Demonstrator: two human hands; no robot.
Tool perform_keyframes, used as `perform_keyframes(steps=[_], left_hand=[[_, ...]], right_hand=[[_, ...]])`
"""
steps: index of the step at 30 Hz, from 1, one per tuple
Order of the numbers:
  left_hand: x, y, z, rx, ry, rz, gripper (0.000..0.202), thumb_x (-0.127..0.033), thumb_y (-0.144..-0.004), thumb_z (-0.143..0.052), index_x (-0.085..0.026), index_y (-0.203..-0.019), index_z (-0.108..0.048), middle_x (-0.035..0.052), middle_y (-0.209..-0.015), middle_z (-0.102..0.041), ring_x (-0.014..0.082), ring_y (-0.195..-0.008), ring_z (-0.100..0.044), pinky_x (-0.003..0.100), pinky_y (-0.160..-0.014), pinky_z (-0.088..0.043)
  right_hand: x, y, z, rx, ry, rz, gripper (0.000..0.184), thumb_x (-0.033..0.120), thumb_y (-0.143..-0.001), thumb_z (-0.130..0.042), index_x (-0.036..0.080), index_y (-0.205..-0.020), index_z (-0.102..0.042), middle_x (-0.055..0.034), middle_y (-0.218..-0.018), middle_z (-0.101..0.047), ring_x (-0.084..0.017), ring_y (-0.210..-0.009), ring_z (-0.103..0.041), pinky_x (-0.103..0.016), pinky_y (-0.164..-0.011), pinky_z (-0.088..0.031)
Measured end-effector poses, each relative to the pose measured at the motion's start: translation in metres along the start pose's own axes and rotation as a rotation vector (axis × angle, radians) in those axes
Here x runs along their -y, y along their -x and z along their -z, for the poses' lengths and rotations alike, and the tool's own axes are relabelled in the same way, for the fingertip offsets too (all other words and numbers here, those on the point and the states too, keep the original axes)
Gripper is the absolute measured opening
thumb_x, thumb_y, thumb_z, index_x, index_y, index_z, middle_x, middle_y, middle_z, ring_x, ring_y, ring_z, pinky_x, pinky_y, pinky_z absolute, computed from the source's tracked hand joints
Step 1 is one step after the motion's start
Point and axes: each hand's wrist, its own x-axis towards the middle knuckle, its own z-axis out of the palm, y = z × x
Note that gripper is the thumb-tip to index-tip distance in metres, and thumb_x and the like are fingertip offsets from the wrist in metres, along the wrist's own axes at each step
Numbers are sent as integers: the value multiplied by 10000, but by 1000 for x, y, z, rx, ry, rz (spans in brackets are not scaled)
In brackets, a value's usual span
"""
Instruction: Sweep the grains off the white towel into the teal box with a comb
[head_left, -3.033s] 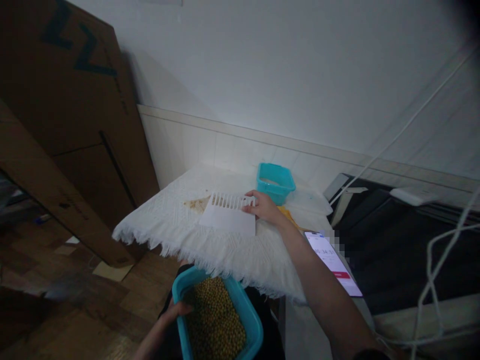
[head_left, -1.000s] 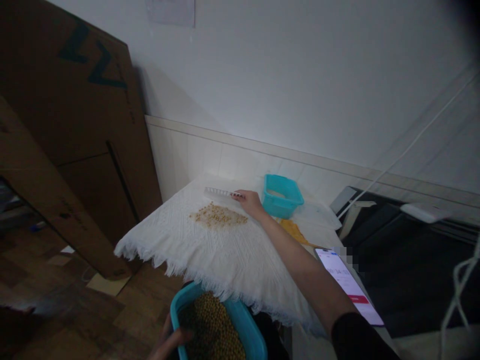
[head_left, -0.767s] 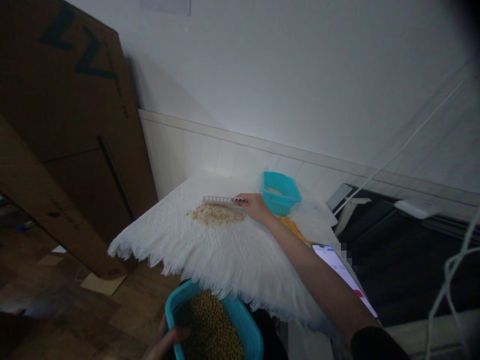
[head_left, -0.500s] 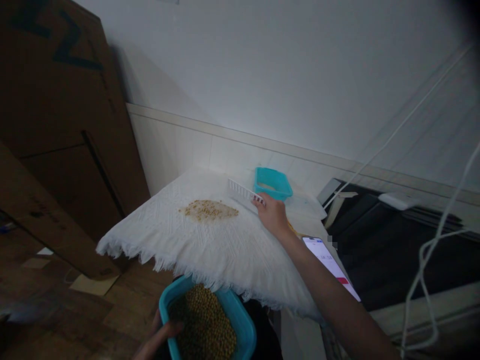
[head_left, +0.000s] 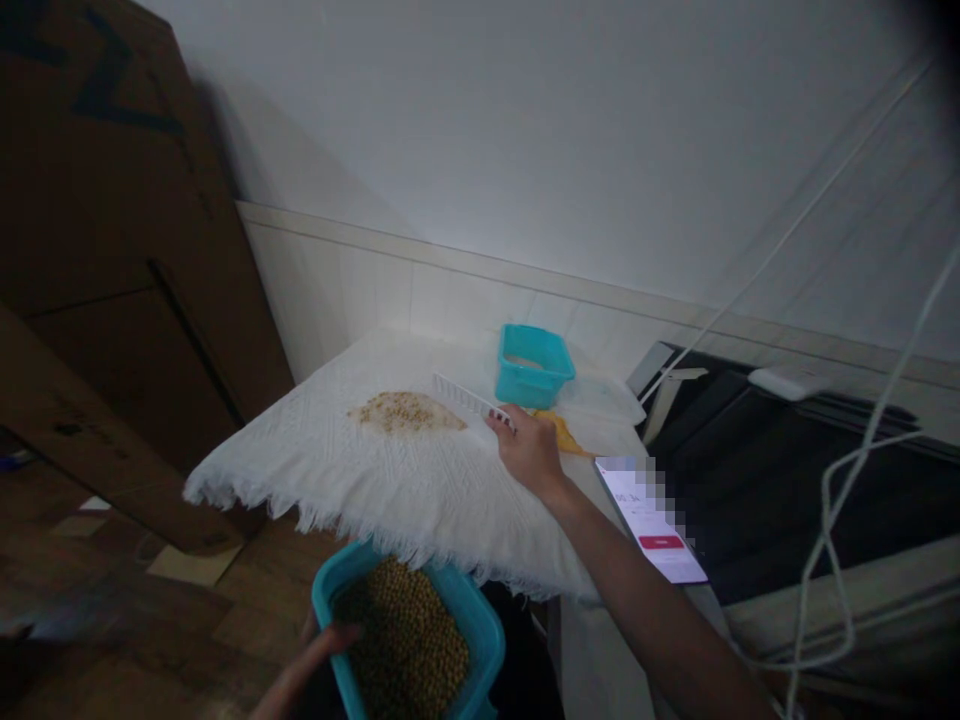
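Observation:
My right hand point(head_left: 529, 452) is closed on one end of a white slotted plastic strip point(head_left: 466, 398), which stands on edge over a white fringed cloth point(head_left: 442, 490). Just left of the strip lies a small heap of yellowish beans mixed with paler grains point(head_left: 405, 412). Below the cloth's front edge, my left hand point(head_left: 330, 645) grips the left rim of a teal plastic basket point(head_left: 480, 625), thumb inside and other fingers mostly hidden. Yellow beans point(head_left: 424, 630) fill much of that basket, with dark green ones point(head_left: 367, 620) on its left side.
A second teal basket point(head_left: 534, 380) with pale contents stands at the back of the cloth, near a yellow-orange item point(head_left: 564, 435). A lit phone point(head_left: 652, 525) lies at the right edge. White cables point(head_left: 840, 540) hang at right; a large cardboard box point(head_left: 112, 250) stands left.
My right hand has drawn the white strip nearer to me and slightly left, beside the heap. More of the yellow-orange item shows behind it. My left hand keeps its hold on the basket.

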Motion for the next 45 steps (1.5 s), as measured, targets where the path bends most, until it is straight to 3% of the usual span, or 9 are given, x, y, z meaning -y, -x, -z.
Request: perform_keyframes(steps=[4, 11, 17, 23, 28, 34, 39, 45], left_hand=[[3, -2, 2, -54, 24, -1, 1098, -578, -578, -904, -380, -1570, -477, 112, -1462, -700, 520, -1429, -510, 626, -1130, -424], [3, -19, 9, -107, 44, 69, 1164, -555, -489, -926, -456, -1549, -456, 79, -1486, -702, 517, -1439, -515, 635, -1098, -458], [-3, 5, 2, -99, 71, 116, 1059, -519, -714, -857, -345, -1635, -363, 89, -1359, -780, 451, -1361, -628, 592, -1107, -487], [-5, 9, -4, -105, 144, 114, 1102, -369, -704, -887, -316, -1654, -332, 71, -1303, -813, 418, -1348, -652, 535, -1114, -506], [0, 5, -5, -169, 176, 29, 1069, -415, -718, -888, -304, -1641, -361, 67, -1307, -812, 403, -1396, -617, 519, -1141, -498], [4, 1, 4, -145, 128, 44, 1025, -459, -675, -907, -331, -1591, -466, 68, -1356, -790, 420, -1414, -592, 525, -1126, -509], [5, 2, 6, -129, 95, 30, 1055, -483, -721, -878, -344, -1645, -389, 61, -1437, -746, 414, -1393, -610, 542, -1151, -473], [4, 5, 4, -78, 122, 33, 1021, -476, -788, -838, -365, -1665, -328, 54, -1499, -704, 377, -1468, -542, 509, -1143, -486]], right_hand=[[1, 3, 3, -52, -75, 1, 140, 273, -948, -673, 210, -894, -787, -41, -701, -778, -200, -623, -706, -265, -594, -417], [-8, -2, 2, -133, -112, -46, 138, 298, -946, -691, 214, -904, -792, -44, -720, -792, -202, -617, -713, -268, -598, -448], [-7, 3, -5, -78, -128, 22, 123, 232, -945, -675, 231, -909, -794, -49, -789, -825, -218, -709, -776, -265, -629, -487], [-3, 5, -2, -71, -197, 40, 120, 241, -937, -686, 231, -889, -796, -33, -734, -810, -194, -604, -738, -254, -592, -484], [-3, 3, 0, -83, -282, 31, 101, 267, -920, -723, 223, -880, -804, -28, -714, -804, -195, -585, -731, -255, -573, -494], [-3, 1, -13, -103, -448, 52, 147, 243, -945, -686, 247, -950, -832, -27, -885, -852, -211, -768, -800, -266, -706, -591], [-3, 1, -25, -10, -543, 124, 208, 161, -913, -664, 245, -955, -850, -21, -932, -861, -224, -860, -824, -281, -768, -629], [-1, 7, -21, 21, -558, 132, 224, 134, -908, -668, 240, -976, -854, -26, -938, -861, -227, -868, -829, -299, -790, -645]])
